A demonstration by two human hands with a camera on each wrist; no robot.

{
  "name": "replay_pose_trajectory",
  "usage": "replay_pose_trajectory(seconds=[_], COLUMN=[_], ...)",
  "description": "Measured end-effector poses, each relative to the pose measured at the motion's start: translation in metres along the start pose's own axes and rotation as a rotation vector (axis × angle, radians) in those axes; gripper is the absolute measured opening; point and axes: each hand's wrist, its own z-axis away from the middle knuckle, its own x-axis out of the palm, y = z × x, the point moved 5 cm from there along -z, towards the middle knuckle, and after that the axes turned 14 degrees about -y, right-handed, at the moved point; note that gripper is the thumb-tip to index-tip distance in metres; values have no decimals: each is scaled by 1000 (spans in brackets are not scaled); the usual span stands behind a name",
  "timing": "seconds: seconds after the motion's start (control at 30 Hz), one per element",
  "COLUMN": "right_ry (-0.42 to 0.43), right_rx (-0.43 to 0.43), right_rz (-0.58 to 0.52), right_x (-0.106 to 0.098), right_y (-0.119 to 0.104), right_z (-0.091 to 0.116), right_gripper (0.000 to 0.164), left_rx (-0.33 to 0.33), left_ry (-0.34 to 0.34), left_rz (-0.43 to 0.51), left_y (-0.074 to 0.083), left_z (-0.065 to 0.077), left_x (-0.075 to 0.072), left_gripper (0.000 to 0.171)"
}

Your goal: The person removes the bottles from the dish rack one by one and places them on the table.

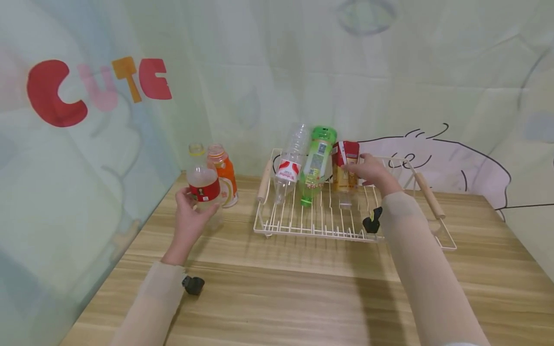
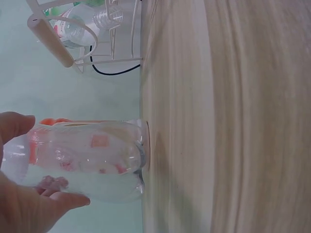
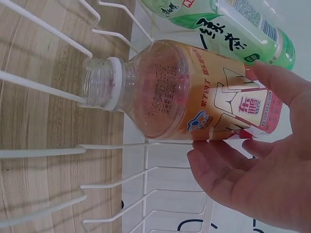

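Note:
My left hand (image 1: 190, 218) grips a clear plastic bottle with a red label (image 1: 205, 191), upright at the left of the table. Its thumb lies on one side and fingers on the other. Directly behind that bottle stands an open orange-labelled bottle (image 1: 228, 174). Over the white wire rack (image 1: 311, 232), my right hand (image 1: 373, 172) holds an upside-down bottle with a red and orange label (image 3: 214, 92) near its base. The bottle's uncapped neck points down between the wires. Beside it in the rack lean an inverted green bottle (image 1: 318, 161) and an inverted clear bottle (image 1: 291, 166).
The rack has wooden handles, one on the left (image 1: 265, 181) and one on the right (image 1: 429, 194). A patterned curtain (image 1: 259, 72) hangs behind and to the left of the wooden table (image 1: 277, 302). Black wrist cameras (image 1: 193, 285) are worn on both wrists.

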Motion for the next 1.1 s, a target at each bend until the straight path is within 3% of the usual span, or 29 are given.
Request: replay_pose_trajectory(seconds=[0.23, 0.83, 1.1], right_ry=[-17, -48, -43], right_rx=[-38, -38, -29], right_rz=[-16, -69, -64], right_x=[3, 9, 9], right_y=[-1, 1, 4], right_z=[0, -2, -3], right_gripper=[89, 81, 80], left_rx=[-8, -31, -74], left_ry=[3, 7, 8], left_rz=[11, 7, 0], left_y=[-2, -6, -7], left_z=[0, 0, 1], left_x=[3, 6, 5], left_gripper=[75, 77, 79])
